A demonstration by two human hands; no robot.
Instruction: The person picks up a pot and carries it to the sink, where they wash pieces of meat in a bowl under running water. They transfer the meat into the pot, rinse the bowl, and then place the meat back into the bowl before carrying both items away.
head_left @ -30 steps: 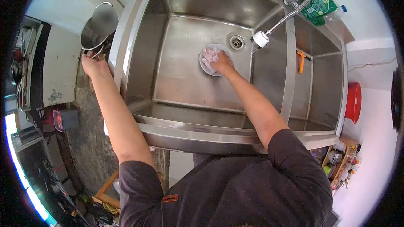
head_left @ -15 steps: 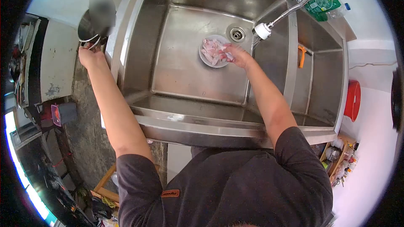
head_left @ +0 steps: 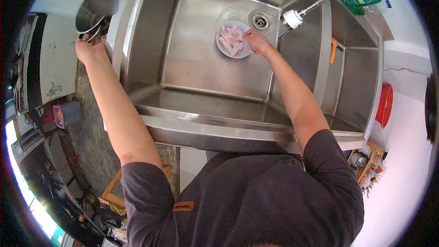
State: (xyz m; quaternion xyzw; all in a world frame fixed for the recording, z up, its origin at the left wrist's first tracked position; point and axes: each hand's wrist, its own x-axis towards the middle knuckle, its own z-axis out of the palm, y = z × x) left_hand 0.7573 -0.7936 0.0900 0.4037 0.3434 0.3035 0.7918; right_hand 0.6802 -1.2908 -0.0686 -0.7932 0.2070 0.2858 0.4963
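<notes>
Plate (head_left: 221, 48) of raw meat (head_left: 232, 38) sits on the sink (head_left: 192, 73) floor beside the drain (head_left: 260, 20). The right hand (head_left: 257, 42) is at its right rim, fingers bunched narrow and touching; gripping or not, I cannot tell. Left hand (head_left: 89, 49) is well apart, out past the sink's left wall, curled round the wire handle of a metal pot (head_left: 89, 16). A second ago the right hand lay on the meat; now it's at the edge. Left hand hasn't let go.

Single head-worn view — steep, downward, fisheye — close over the sink (head_left: 201, 71)
</notes>
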